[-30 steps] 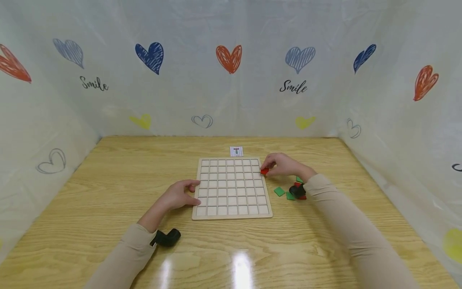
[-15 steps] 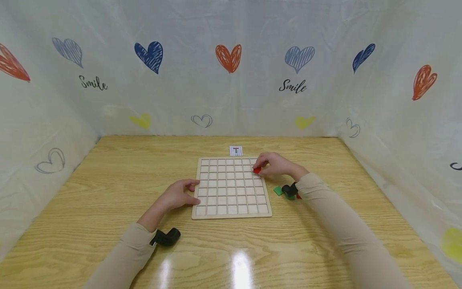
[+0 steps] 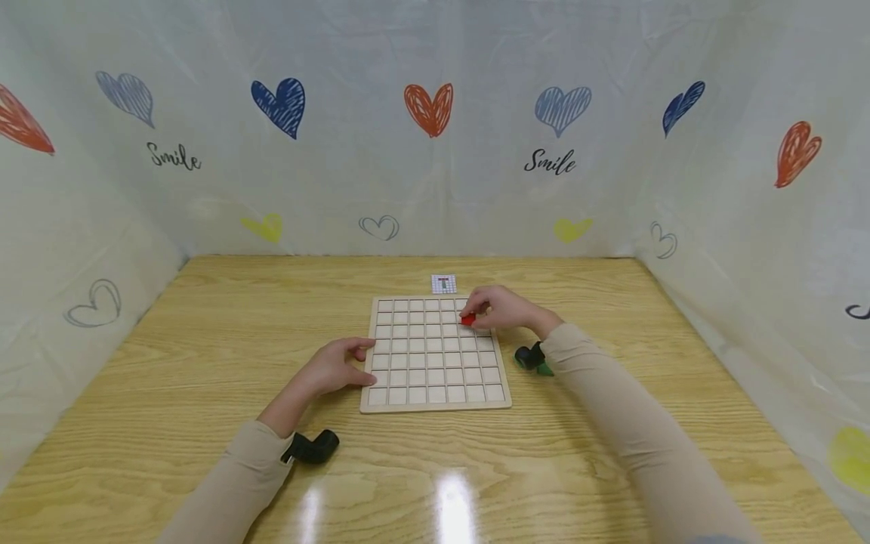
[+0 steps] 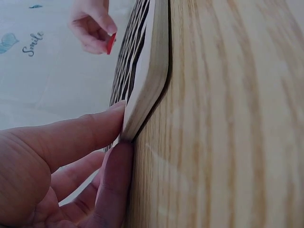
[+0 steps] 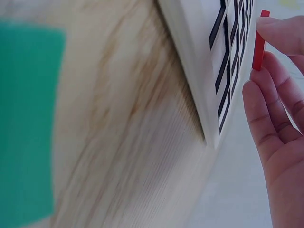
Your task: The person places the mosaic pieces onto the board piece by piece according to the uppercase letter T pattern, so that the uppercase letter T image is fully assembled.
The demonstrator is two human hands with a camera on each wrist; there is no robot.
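My right hand point(image 3: 499, 306) pinches a small red square tile point(image 3: 468, 319) over the right part of a light wooden grid board point(image 3: 435, 409). In the right wrist view, the thumb and fingertips hold the red tile point(image 5: 259, 42) on edge, apart from the board's surface. At the board's left side, my left hand point(image 3: 333, 366) touches the edge with thumb and fingers spread. The left wrist view shows its fingertips against the board's rim point(image 4: 154, 71). The grid squares that show hold no tiles.
Green tiles point(image 3: 545, 369) lie right of the board, partly hidden by the right wrist's black camera mount point(image 3: 529, 357). Behind the board is a small card point(image 3: 444, 284) printed with a T pattern. Another black mount point(image 3: 316, 447) sits at the left wrist.
My right hand has carried the red tile leftward from the board's right edge to above its grid. The left hand has stayed at the board's left edge.
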